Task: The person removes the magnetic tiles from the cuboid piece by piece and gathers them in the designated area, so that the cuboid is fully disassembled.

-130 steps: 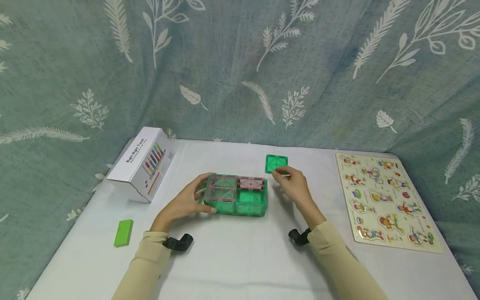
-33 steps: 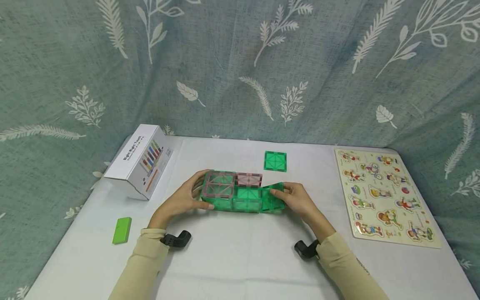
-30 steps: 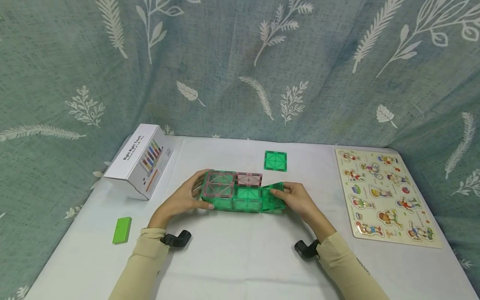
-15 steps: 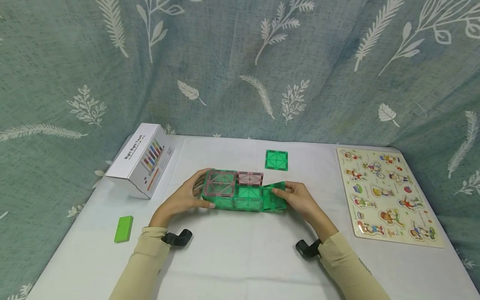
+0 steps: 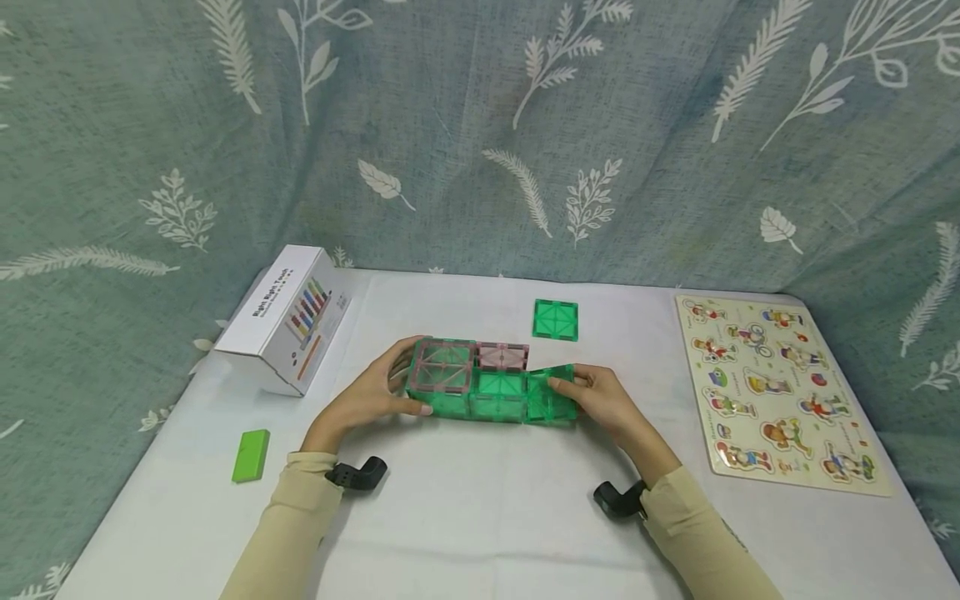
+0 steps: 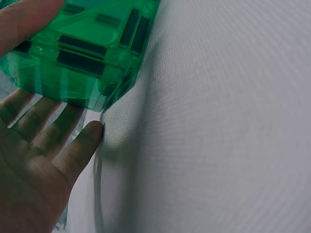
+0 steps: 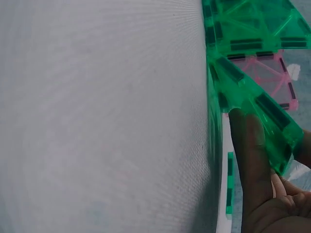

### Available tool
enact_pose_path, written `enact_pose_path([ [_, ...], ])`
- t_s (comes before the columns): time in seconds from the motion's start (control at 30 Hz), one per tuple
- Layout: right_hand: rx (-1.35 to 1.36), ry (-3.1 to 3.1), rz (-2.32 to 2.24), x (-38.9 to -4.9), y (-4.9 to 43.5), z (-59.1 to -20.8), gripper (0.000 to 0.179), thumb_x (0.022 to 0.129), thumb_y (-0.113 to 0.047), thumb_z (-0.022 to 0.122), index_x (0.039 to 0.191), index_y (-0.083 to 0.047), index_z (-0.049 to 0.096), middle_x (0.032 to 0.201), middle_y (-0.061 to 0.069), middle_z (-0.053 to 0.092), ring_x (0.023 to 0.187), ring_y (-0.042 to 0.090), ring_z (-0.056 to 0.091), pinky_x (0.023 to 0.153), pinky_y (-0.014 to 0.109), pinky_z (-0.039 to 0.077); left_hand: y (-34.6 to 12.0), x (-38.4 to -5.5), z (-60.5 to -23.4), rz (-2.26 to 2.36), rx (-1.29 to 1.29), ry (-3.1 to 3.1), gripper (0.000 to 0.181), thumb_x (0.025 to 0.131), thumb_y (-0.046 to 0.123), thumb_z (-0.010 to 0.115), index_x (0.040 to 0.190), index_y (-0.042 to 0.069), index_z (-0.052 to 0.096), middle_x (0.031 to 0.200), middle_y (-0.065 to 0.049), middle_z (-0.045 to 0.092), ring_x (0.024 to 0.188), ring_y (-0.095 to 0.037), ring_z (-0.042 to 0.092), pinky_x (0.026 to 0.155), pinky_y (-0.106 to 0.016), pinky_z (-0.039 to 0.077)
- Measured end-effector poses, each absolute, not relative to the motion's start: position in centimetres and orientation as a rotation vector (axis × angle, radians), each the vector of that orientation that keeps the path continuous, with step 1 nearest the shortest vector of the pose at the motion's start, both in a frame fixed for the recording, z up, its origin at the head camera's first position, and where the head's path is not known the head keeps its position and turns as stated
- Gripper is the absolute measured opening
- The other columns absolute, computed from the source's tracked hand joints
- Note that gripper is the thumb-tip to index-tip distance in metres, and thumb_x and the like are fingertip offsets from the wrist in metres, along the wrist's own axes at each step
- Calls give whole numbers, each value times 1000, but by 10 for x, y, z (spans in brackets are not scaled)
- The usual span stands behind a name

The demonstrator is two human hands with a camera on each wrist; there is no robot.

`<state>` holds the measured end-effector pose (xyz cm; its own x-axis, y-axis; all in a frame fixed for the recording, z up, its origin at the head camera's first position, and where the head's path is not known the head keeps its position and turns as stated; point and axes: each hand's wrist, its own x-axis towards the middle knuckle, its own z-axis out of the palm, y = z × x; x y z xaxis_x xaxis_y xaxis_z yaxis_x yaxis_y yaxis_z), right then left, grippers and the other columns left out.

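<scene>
A low box-like structure of green magnetic tiles (image 5: 498, 407) stands on the table, its left part topped by a pink-edged square tile (image 5: 442, 367). A smaller pink tile (image 5: 503, 357) is at its back, right of the middle. My left hand (image 5: 371, 400) grips the structure's left end, thumb at the front and fingers behind. At the right end, my right hand (image 5: 600, 400) pinches a slanted green magnetic tile (image 5: 542, 392) that touches the structure. The right wrist view shows this tile (image 7: 262, 107) leaning at an angle, with fingers on both its faces.
Behind the structure lies a loose green square tile (image 5: 556, 320). A white box (image 5: 288, 317) stands at the back left, with a light green block (image 5: 251, 456) in front of it. A picture puzzle board (image 5: 780, 396) lies on the right. A leaf-patterned curtain (image 5: 450, 142) hangs behind.
Since the oldest frame, my right hand has left the loose tile at the back and come to the structure's right end, where it pinches a slanted tile. Over the last second both hands hold nearly still.
</scene>
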<state>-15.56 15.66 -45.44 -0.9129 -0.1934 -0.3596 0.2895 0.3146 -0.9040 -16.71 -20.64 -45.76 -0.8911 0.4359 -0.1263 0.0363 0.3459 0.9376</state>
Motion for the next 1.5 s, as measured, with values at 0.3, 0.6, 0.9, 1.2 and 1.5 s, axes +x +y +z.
enact_pose_path([
  [0.3,46,2152,-1674,-154,160,-452,38,99,-25,64,126,2,65,104,11,79,84,7,72,78,24,59,-205,-168,-456,1555,406,2266,110,72,10,89,159,19,23,167,-14,23,156,-42,16,127,-56,23],
  [0.6,89,2219,-1647,-155,165,-453,39,97,-29,67,123,0,67,66,-7,61,77,9,56,73,26,51,-206,-169,-456,1559,402,2256,110,72,10,90,159,20,23,167,-13,22,156,-42,15,127,-56,22],
  [0.9,180,2225,-1758,-154,170,-451,27,95,-27,69,99,-1,66,58,-11,49,66,8,45,65,24,43,-207,-169,-458,1567,419,2249,110,71,10,90,159,19,23,167,-13,23,156,-42,16,127,-56,22],
  [1.2,297,2264,-1788,-157,176,-446,43,96,-35,68,119,1,68,86,-8,76,75,4,63,66,23,56,-208,-168,-459,1572,429,2251,109,72,10,89,158,20,24,167,-14,23,156,-43,16,126,-56,23],
  [1.5,310,2162,-1883,-169,195,-444,51,104,-34,55,137,6,55,97,-6,65,81,3,63,75,23,62,-208,-168,-460,1566,415,2265,109,71,12,90,158,22,25,166,-12,25,156,-40,19,126,-56,25],
])
